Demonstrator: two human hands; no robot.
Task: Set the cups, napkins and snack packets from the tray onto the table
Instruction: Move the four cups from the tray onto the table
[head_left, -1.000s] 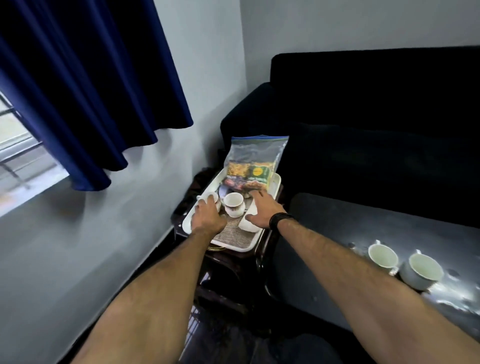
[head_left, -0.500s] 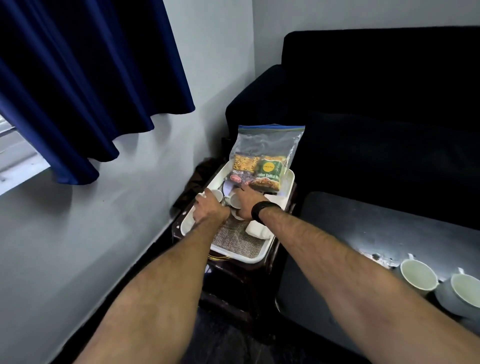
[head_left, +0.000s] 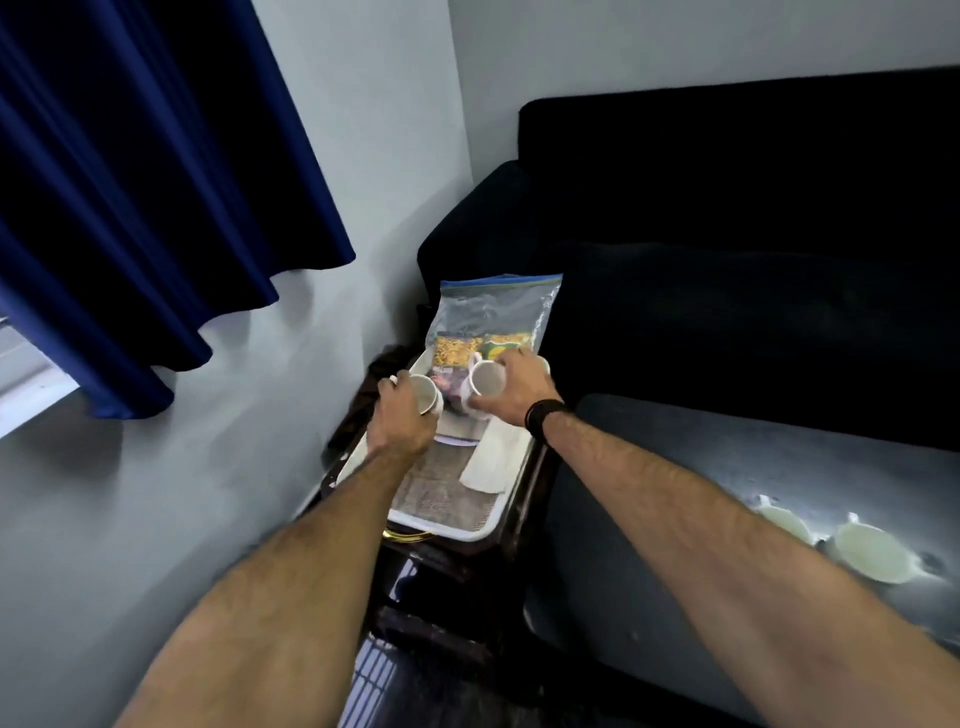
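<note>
Both cups lifted off tray (head_left: 483, 530) | left hand (head_left: 402, 415), right hand (head_left: 514, 389) gripping

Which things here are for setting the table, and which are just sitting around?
For the job:
- cup in the left hand
- cup in the right hand
- napkins
- snack packets in the clear bag
- tray
- dark table
- two cups already on the table

Just there:
- blue curtain
- dark sofa
- small wooden stand

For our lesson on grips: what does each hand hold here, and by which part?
Each holds a white cup. The left hand wraps the left cup around its body. The right hand grips the right cup by its side wall, handle free.
</note>
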